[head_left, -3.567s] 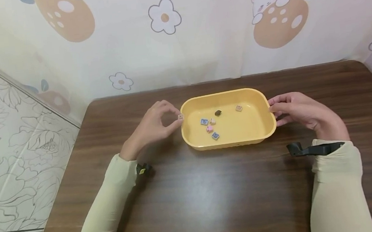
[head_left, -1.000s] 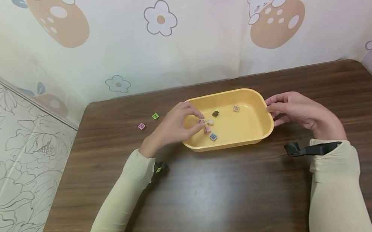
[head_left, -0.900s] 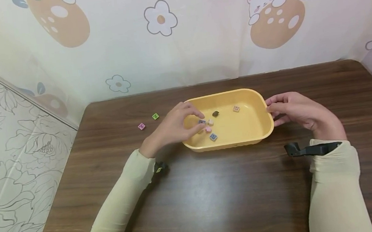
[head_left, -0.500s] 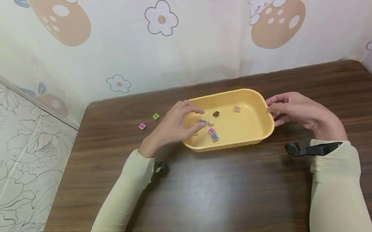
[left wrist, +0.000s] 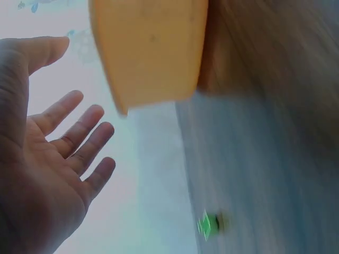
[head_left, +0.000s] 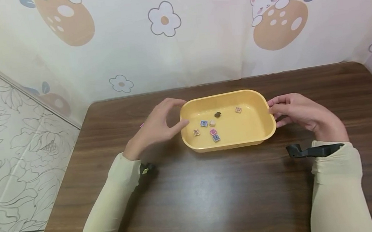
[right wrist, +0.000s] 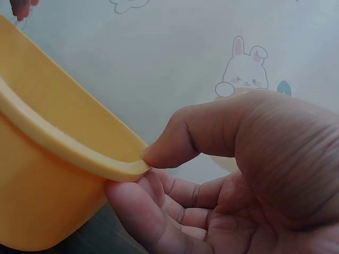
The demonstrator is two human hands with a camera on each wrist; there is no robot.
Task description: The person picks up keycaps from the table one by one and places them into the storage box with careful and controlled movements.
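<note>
A yellow plastic tub (head_left: 230, 145) sits on the table, with several small square tiles and blocks inside. My right hand (head_left: 305, 113) pinches its right rim between thumb and fingers, as the right wrist view shows closely. Just off the left rim, my left hand (head_left: 155, 128) is spread with nothing in it; the left wrist view shows the bare palm (left wrist: 47, 180). Nearest to it in the tub lies a peach tile (head_left: 196, 132). Beyond are a blue tile (head_left: 203, 123), a cream block (head_left: 212, 123), a pink tile (head_left: 213, 131) and another blue tile (head_left: 216, 138).
Farther back in the tub are a dark piece (head_left: 218, 114) and a second peach tile (head_left: 238, 109). A pink tile (head_left: 142, 125) on the table is mostly behind my left hand. A green tile (left wrist: 209, 225) shows in the left wrist view. A patterned wall (head_left: 206, 53) stands behind the table.
The peach tile my left hand pinched at the rim earlier now lies in the tub. The pink piece inside has shifted and turned. My left hand has drawn back leftward; the right stays put.
</note>
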